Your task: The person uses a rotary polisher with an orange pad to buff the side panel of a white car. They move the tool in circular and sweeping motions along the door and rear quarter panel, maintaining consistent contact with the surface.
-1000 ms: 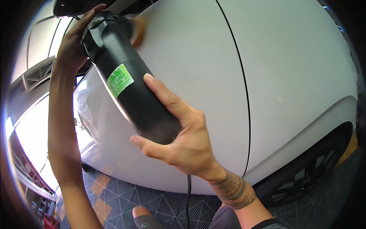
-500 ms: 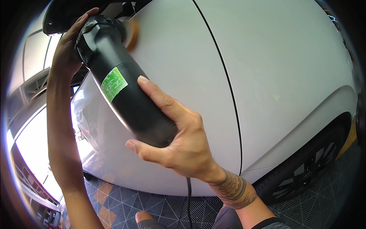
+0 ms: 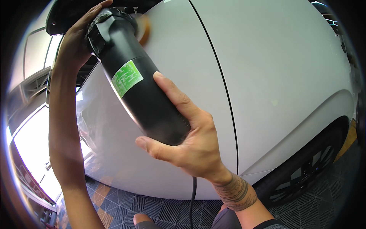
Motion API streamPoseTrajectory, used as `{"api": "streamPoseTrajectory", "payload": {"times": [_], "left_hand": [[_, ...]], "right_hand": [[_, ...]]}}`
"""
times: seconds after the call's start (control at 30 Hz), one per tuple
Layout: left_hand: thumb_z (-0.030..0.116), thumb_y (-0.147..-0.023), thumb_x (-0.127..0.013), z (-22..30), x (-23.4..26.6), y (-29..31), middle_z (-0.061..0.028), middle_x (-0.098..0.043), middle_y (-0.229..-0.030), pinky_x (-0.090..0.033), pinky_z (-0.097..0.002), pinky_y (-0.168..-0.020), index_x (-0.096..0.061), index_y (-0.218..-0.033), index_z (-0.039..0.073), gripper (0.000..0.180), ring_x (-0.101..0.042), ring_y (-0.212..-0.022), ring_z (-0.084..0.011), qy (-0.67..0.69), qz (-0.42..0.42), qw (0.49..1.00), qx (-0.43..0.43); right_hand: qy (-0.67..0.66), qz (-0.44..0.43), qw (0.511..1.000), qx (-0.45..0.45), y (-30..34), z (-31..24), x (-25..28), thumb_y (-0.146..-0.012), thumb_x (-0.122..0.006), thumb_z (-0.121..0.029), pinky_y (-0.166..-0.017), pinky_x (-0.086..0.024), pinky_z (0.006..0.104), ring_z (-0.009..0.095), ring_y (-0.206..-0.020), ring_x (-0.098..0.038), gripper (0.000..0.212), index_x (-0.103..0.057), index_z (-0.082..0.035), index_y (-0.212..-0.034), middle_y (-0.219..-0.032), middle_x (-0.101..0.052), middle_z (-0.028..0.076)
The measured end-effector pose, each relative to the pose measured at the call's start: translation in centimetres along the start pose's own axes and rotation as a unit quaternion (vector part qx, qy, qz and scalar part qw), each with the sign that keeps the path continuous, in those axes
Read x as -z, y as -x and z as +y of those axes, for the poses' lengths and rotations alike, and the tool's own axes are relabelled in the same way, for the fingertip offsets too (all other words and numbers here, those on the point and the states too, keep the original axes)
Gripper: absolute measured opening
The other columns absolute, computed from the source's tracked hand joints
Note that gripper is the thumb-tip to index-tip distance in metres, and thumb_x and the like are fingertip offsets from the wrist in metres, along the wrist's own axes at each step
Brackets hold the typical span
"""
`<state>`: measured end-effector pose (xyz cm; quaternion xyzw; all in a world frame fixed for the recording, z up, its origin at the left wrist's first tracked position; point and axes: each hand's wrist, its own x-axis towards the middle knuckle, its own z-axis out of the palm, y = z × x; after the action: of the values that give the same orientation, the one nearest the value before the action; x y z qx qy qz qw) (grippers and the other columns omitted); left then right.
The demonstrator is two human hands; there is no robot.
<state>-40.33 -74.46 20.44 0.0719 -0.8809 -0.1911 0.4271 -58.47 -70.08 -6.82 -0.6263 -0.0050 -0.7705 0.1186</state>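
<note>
A black power polisher with a worn green label slants across the view. Its orange foam pad, smeared by motion, is against the white car body panel near the upper edge. My right hand is closed around the polisher's rear end, thumb and a finger along its two sides. At the far end, my left hand wraps the side of the polisher's head; most of its fingers are hidden behind it. A dark power cord hangs below my right hand.
A dark seam runs down between two body panels. The car's black wheel stands at lower right. Ribbed floor tiles lie below, with my legs at the bottom edge. A dark car part juts out at upper left.
The polisher and both hands have shifted right and slightly up, the pad moving along the white panel toward the seam. Both hands keep their hold.
</note>
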Motion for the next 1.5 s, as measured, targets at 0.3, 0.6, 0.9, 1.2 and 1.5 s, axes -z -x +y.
{"api": "streamPoseTrajectory", "payload": {"times": [0.3, 0.6, 0.9, 1.2, 1.5], "left_hand": [[0.02, -0.103, -0.047, 0.2, -1.0, -0.9, -0.0127, -0.058, -0.126, -0.05, -0.0313, -0.095, -0.054, -0.131, 0.001, 0.034, -0.059, -0.111, -0.0184, -0.068, 0.074, 0.992, -0.071], [0.016, -0.101, -0.049, 1.0, -2.7, -1.9, -0.0111, -0.063, -0.111, -0.056, -0.0319, -0.083, -0.054, -0.126, 0.002, 0.029, -0.065, -0.096, -0.0182, 0.051, 0.078, 0.995, -0.018], [0.02, -0.1, -0.053, 1.9, -3.4, -3.1, -0.0083, -0.066, -0.098, -0.058, -0.0329, -0.074, -0.056, -0.12, 0.002, 0.027, -0.067, -0.085, -0.0173, 0.075, 0.066, 0.995, 0.0], [0.02, -0.099, -0.054, 2.6, -4.6, -4.8, -0.009, -0.066, -0.096, -0.058, -0.0334, -0.073, -0.056, -0.119, 0.0, 0.028, -0.067, -0.083, -0.018, 0.067, 0.039, 0.997, -0.01], [0.019, -0.1, -0.05, 3.1, -4.7, -6.8, -0.0098, -0.066, -0.097, -0.058, -0.034, -0.074, -0.054, -0.124, -0.002, 0.033, -0.067, -0.084, -0.0167, 0.046, 0.056, 0.997, -0.012]], "right_hand": [[-0.003, 0.004, 1.0, 0.013, -1.1, -0.2, 0.1, -0.07, -0.081, -0.01, -0.083, -0.053, 0.0314, 0.021, -0.092, -0.066, 0.084, -0.044, -0.007, -0.145, -0.103, -0.066, 0.016], [-0.001, -0.001, 1.0, -0.031, -2.3, -1.6, 0.0, -0.071, -0.08, -0.006, -0.086, -0.052, 0.0292, 0.018, -0.097, -0.065, 0.085, -0.041, -0.006, -0.147, -0.111, -0.065, 0.016], [-0.011, -0.011, 0.998, -0.062, -3.2, -2.5, 0.3, -0.072, -0.082, -0.005, -0.101, -0.046, 0.0303, 0.018, -0.116, -0.06, 0.088, -0.037, 0.0, -0.147, -0.129, -0.059, 0.015], [-0.012, 0.019, 0.997, -0.072, -3.7, -3.3, 1.3, -0.07, -0.082, -0.006, -0.101, -0.047, 0.0312, 0.019, -0.114, -0.061, 0.088, -0.039, 0.001, -0.145, -0.127, -0.06, 0.015], [0.01, 0.041, 0.997, -0.061, -5.4, -4.3, 1.6, -0.07, -0.081, -0.007, -0.092, -0.052, 0.0291, 0.017, -0.104, -0.064, 0.086, -0.039, 0.002, -0.145, -0.123, -0.062, 0.015]]}}
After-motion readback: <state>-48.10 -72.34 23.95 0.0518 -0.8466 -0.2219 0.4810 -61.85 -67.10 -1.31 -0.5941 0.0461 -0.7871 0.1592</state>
